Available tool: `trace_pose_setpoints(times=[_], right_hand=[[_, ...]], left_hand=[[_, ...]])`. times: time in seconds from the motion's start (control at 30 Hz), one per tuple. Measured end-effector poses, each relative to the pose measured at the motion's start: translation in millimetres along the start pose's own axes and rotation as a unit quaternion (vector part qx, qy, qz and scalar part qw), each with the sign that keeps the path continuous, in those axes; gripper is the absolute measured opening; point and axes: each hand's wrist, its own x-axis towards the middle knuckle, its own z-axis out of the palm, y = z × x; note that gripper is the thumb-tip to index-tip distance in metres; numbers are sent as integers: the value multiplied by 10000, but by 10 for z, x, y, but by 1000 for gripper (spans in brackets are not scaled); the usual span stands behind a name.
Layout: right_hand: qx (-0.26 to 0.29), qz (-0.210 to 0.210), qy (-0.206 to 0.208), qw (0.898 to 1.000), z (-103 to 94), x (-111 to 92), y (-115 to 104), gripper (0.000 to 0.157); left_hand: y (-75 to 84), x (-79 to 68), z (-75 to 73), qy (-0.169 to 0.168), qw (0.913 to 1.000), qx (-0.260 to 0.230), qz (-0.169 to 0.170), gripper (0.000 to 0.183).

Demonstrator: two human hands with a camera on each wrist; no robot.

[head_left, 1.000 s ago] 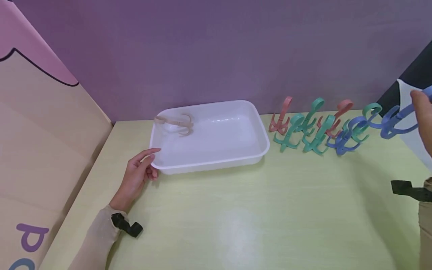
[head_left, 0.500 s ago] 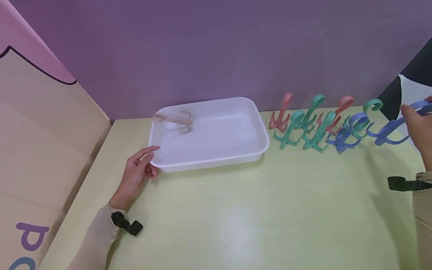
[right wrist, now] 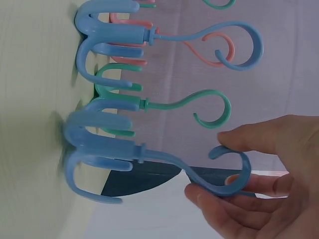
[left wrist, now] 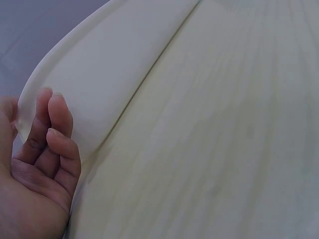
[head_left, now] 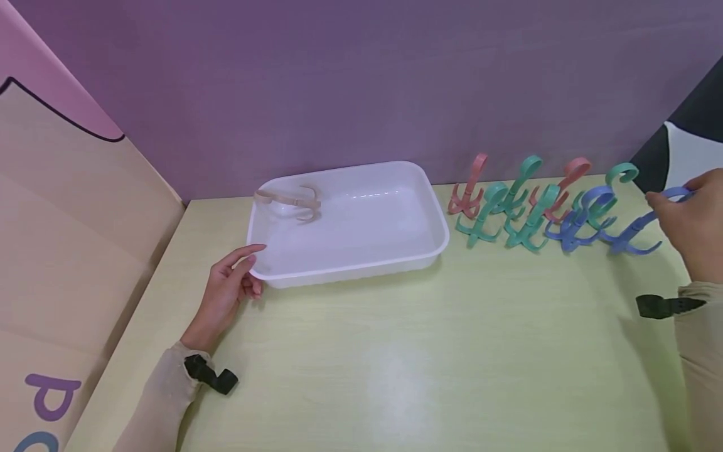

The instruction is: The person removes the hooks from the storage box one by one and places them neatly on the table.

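Note:
My right hand (head_left: 691, 216) pinches the curled top of a blue four-pronged hook (right wrist: 110, 148) at the right end of a group of hooks. Prongs of that hook are down at the table surface, and it leans in the head view. Right beside it stands another blue hook (head_left: 577, 223). On the left, my left hand (head_left: 228, 289) grips the near-left corner of a white tray (head_left: 350, 274), its thumb and forefinger at the rim and the other fingers curled below. Inside the tray lies a beige hook (head_left: 294, 201) on its side.
Several green hooks (head_left: 531, 220) and two pink-red ones, including a red hook (head_left: 467, 191), stand between the tray and my right hand. A purple backdrop (head_left: 361, 88) rises behind the pale table (head_left: 429, 364). A beige printed panel (head_left: 73, 232) borders the left side.
My right hand has come in from the right edge and lowered the blue hook to the table beside the other blue one. The left hand stays at the tray corner.

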Motion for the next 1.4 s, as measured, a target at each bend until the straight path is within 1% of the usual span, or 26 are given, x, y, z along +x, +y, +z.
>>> trace_pose_setpoints(times=[0.13,0.27,0.37,0.5,0.67,0.83,1.03,1.13,1.2,1.4], right_hand=[[44,-47,-255,9997,2,0,-1,46],[42,-98,-289,9995,-16,-4,-11,45],[60,-62,-229,9997,-32,-18,-34,47],[26,-36,-3,10000,-36,-43,-78,53],[-5,17,284,9996,-35,-64,-157,56],[13,-31,750,9972,-71,-95,-260,53],[334,-233,1234,9915,-144,-228,-485,47],[418,-318,1283,9903,-179,-307,-596,47],[394,-357,1233,9909,-198,-355,-648,48],[309,-489,1092,9923,-204,-454,-726,48]], left_hand=[[11,-8,2,-6,10000,38,4,35],[13,-11,-7,-38,10000,79,-20,35],[10,-10,-16,-36,9999,89,-37,36],[5,-9,-26,-24,9999,107,-36,36],[4,-10,-35,-36,9999,133,-18,37],[5,-8,-38,-80,9999,98,0,37],[6,-2,-40,-63,9999,149,-2,37],[5,-2,-39,-60,9998,172,-1,37],[1,-1,-36,-76,9998,166,4,37],[0,4,-21,-88,9999,137,30,37]])
